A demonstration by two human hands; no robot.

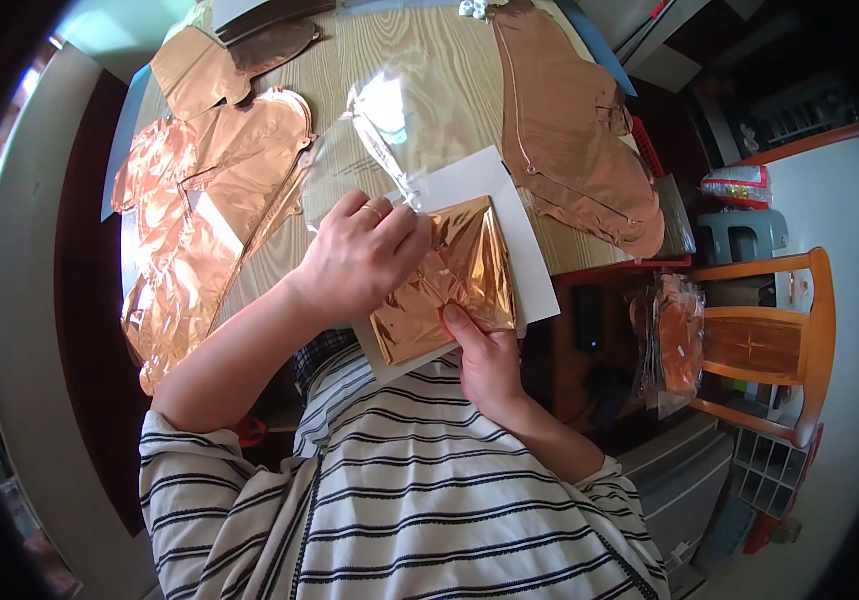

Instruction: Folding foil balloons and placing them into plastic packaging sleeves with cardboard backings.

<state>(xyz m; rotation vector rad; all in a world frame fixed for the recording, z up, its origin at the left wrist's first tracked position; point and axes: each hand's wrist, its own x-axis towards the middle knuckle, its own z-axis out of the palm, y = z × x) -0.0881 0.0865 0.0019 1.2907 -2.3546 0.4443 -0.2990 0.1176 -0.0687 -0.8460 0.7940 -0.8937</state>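
Observation:
A folded copper-coloured foil balloon (447, 275) lies on a white card (533, 235) in front of my body. My right hand (491, 366) grips their near edge, thumb on top of the foil and fingers hidden underneath. Over the foil's far left part, my left hand (370, 250) is closed with its fingers curled down. Whatever those fingertips pinch is hidden. A clear plastic bag (335, 160) lies just beyond, its crumpled shiny edge reaching the left fingers.
Flat copper foil balloons (250, 150) overlap along the left of the wooden table (450, 85). Another large foil balloon (575, 130) with a thin cord lies at the right. Beyond the table's right side, a wooden chair (818, 340) holds bagged foil pieces (678, 340).

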